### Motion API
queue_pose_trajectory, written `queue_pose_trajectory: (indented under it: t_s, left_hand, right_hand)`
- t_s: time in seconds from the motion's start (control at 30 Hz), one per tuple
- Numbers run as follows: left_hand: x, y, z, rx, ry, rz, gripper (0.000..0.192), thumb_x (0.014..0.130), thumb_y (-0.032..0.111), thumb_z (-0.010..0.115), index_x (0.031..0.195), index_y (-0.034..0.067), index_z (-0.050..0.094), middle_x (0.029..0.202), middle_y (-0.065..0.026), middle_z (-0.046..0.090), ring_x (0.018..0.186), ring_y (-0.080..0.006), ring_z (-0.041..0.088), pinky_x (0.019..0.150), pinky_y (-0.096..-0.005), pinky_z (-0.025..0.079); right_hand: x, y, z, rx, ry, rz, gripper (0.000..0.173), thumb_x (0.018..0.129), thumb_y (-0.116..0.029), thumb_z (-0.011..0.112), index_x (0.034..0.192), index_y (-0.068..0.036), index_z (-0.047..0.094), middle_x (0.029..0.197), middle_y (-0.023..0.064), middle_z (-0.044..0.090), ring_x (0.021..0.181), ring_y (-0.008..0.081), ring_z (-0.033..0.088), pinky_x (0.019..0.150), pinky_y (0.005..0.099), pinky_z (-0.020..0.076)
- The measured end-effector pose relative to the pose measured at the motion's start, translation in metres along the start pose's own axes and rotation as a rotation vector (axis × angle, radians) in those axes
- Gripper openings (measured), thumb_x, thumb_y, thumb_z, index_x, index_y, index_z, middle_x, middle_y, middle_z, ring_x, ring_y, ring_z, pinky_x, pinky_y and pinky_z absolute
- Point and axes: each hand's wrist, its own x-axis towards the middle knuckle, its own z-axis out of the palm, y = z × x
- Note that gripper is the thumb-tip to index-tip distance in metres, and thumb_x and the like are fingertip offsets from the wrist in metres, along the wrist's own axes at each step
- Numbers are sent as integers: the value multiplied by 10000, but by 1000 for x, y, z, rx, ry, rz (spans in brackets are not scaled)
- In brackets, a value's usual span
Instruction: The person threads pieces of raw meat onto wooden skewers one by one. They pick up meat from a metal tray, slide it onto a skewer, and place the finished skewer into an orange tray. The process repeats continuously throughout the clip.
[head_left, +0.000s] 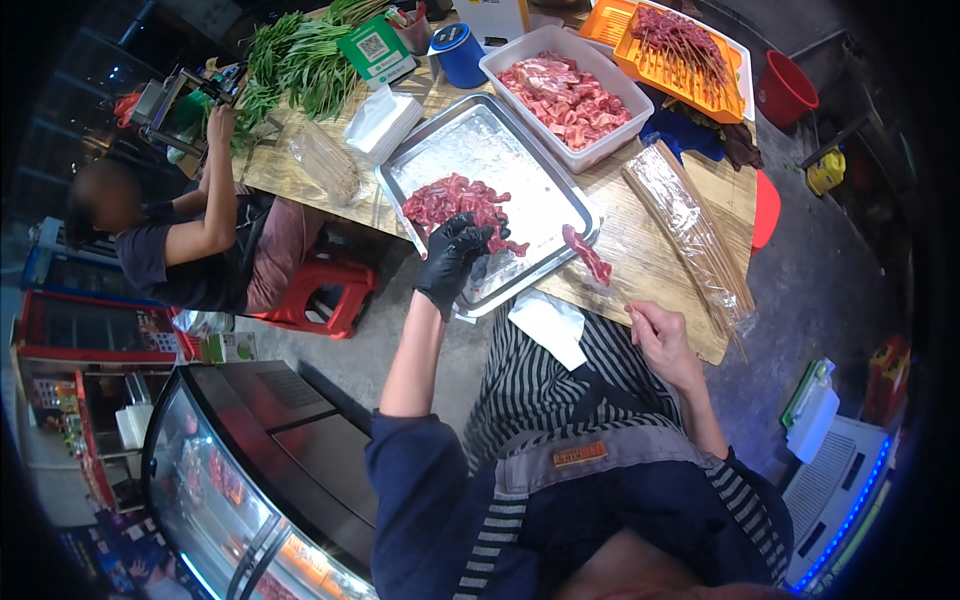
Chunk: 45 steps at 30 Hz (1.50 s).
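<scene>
My left hand (451, 259), in a black glove, is over the near left part of a metal tray (517, 169). Its fingers are closed on a strip of raw meat (510, 246), beside a pile of cut red meat (450, 196) in the tray. Bare and ungloved, my right hand (661, 337) grips the lower end of a thin wooden skewer (619, 295). Red meat (587, 255) is threaded on the skewer's upper end, by the tray's right corner. A white paper napkin (550, 325) lies over my striped apron (517, 382), below the tray.
Behind the tray stands a plastic tub of meat (490, 71). Wrapped skewers (686, 225) lie right; an orange tray (724, 105) bears filled skewers. Tissues (382, 120), bagged sticks (328, 166), a blue canister (459, 60) and greens (307, 67) are left. A seated person (195, 232) works there.
</scene>
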Motion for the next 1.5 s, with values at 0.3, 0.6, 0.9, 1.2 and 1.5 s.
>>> queue_pose_trajectory:
  t_s: [0.3, 0.6, 0.9, 1.2, 1.5]
  left_hand:
    - [-19, 6, 11, 402, 91, 79, 305, 853, 94, 588, 1134, -25, 578, 1003, -128, 652, 873, -191, 632, 773, -300, 500]
    - [-26, 0, 22, 1003, 88, 580, 487, 747, -94, 484, 1184, 89, 596, 1111, -126, 628, 964, -172, 621, 819, -261, 466]
    - [33, 65, -69, 1725, 237, 694, 218, 636, 56, 649, 839, 105, 711, 822, -157, 639, 821, -330, 603, 730, -385, 486]
    - [50, 74, -37, 471, -13, 113, 232, 862, 17, 556, 1081, -25, 617, 828, -79, 660, 736, -137, 644, 652, -237, 519]
    - [32, 84, -46, 1531, 105, 334, 235, 647, 109, 652, 872, 119, 717, 834, -122, 662, 780, -290, 637, 736, -354, 506]
  right_hand:
    - [-4, 7, 1, -44, 14, 17, 148, 908, -56, 495, 966, 42, 588, 566, 56, 521, 518, 104, 525, 481, 254, 411]
    - [-3, 4, 2, -31, 24, 38, 146, 909, -54, 492, 969, 42, 586, 599, 53, 525, 533, 95, 509, 498, 241, 404]
    - [-7, 3, 9, -42, 10, -16, 114, 900, -38, 505, 944, 35, 580, 549, 61, 475, 493, 106, 464, 475, 264, 384]
    - [-7, 5, 12, -51, 55, -34, 112, 898, -34, 507, 939, 34, 585, 540, 60, 468, 482, 113, 460, 469, 271, 383]
    - [-5, 3, 7, -52, 47, -24, 112, 898, -33, 506, 943, 35, 583, 543, 64, 467, 486, 115, 464, 471, 273, 385]
